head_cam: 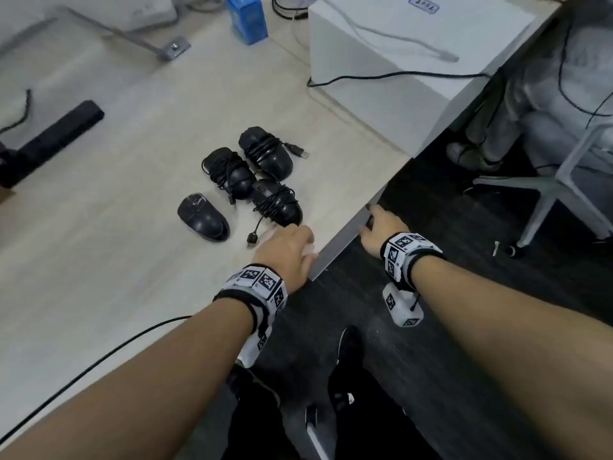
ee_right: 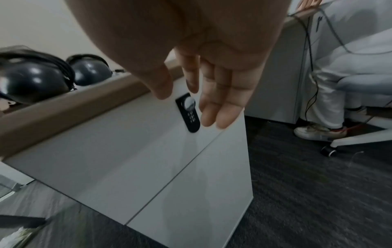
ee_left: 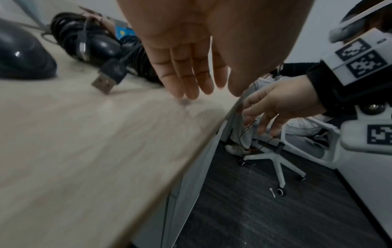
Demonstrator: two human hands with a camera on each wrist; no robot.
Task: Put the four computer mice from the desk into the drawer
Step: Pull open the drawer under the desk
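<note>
Four black computer mice lie together on the pale desk. Three have cords wound round them: the far one, the middle one and the near one. The fourth mouse sits apart at the left with no cord showing. My left hand rests on the desk near its edge, just short of the near mouse, with straight fingers whose tips touch the wood. My right hand reaches below the desk edge to the white drawer front, with straight fingers beside the black keypad lock. The drawer looks closed.
A large white box and a blue carton stand at the back of the desk, and a black bar lies at the left. A thin cable crosses the near desk. Right of the drawer, a seated person's legs and a white chair base occupy the dark floor.
</note>
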